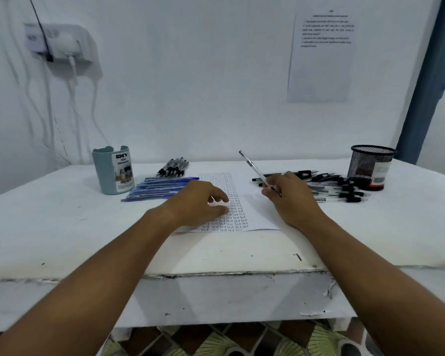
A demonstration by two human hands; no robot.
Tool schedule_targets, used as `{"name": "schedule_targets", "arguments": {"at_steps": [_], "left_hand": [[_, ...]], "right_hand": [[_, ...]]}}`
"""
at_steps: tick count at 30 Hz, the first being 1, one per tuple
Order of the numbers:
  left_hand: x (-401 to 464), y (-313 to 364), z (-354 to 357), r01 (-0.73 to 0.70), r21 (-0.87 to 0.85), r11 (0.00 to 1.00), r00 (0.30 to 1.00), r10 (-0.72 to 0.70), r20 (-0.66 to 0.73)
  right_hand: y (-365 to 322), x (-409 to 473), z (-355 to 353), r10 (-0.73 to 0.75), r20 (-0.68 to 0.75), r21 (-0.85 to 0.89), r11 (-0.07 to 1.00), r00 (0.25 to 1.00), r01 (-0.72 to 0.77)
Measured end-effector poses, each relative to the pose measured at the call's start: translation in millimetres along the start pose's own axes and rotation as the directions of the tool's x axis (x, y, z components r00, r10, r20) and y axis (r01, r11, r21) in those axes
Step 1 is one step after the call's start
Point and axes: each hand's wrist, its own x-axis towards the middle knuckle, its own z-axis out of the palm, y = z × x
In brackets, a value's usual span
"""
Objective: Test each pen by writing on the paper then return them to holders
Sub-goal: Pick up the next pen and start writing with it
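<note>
Looks like my little home desk corner: white table [62, 227] against a bare wall, charger [62, 44] plugged in with cables hanging, printed sheet [321, 73] taped up, patterned floor tiles [216, 340] underneath.

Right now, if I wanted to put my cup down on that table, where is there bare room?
Bare tabletop lies left of the grey-green desk organizer, and along the near edge in front of the paper. It is crowded beside the paper: blue pens on its left, black pens towards the mesh holder on its right.
</note>
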Motion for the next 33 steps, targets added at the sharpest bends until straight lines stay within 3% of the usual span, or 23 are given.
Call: {"name": "schedule_targets", "arguments": {"at_steps": [7,13,27,33], "left_hand": [[-10.4,10.4,-2.1,0.009,-0.021,1.0,0.999,-0.01,-0.036],[-6.5,52.4,0.3,-0.061,-0.118,0.991,0.992,0.047,-0.116],[-3.6,197.3,78.6,-0.417,-0.34,0.843,0.904,0.422,-0.064],[-20.8,239.3,127.2,-0.51,-0.449,0.734,0.834,0.549,-0.051]], "right_hand": [[-1.8,-7.7,-5.0,-0.024,-0.021,-0.008,1.0,0.999,0.024],[11.8,-30.4,-37.7,-0.072,-0.068,-0.159,0.985,0.995,0.06],[96.2,-160.5,-187.7,0.19,-0.122,-0.412,0.883,0.974,-0.224],[122.8,-222.9,-239.3,0.39,0.055,-0.426,0.842,0.919,-0.331]]}}
